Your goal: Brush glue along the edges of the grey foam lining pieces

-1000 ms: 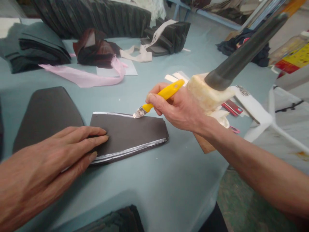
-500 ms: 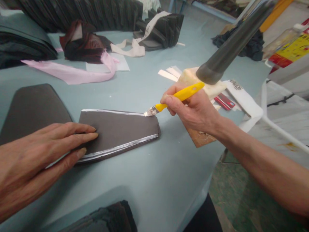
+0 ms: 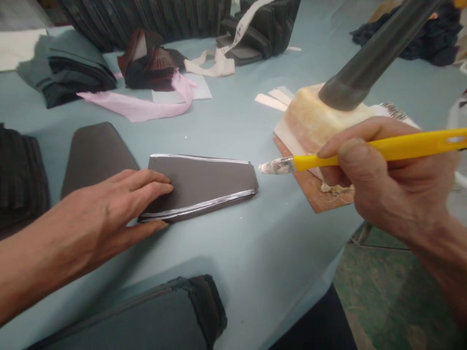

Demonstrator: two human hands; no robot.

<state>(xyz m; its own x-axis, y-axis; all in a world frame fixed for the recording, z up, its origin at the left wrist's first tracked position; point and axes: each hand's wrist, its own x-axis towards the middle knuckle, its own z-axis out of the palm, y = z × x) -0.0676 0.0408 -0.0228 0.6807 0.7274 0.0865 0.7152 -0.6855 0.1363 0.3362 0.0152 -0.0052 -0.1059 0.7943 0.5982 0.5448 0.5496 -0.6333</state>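
My left hand [image 3: 109,209] lies on the left end of a small stack of dark grey tapered panels [image 3: 204,182], its fingers stretched out on top and the thumb along the near edge. White paste lines run along both long edges of the top panel. A pinch of my right hand [image 3: 386,170] holds a yellow-handled brush [image 3: 335,159]. White paste coats the brush tip, which is just off the panels' narrow right end, apart from them. Another dark grey panel [image 3: 98,146] lies behind my left hand.
A dark cylinder [image 3: 350,87] stands slanted against a yellowish block [image 3: 306,112], above a brown board [image 3: 310,194] with dried residue. Dark fabric stacks [image 3: 138,316] lie in front. Behind are a pink strip [image 3: 134,107], folded fabric [image 3: 80,63] and rows of dark pieces [image 3: 146,24].
The brush has left the far edge of the top panel and moved right, past its narrow end. My left thumb has spread away from the fingers. The view has shifted.
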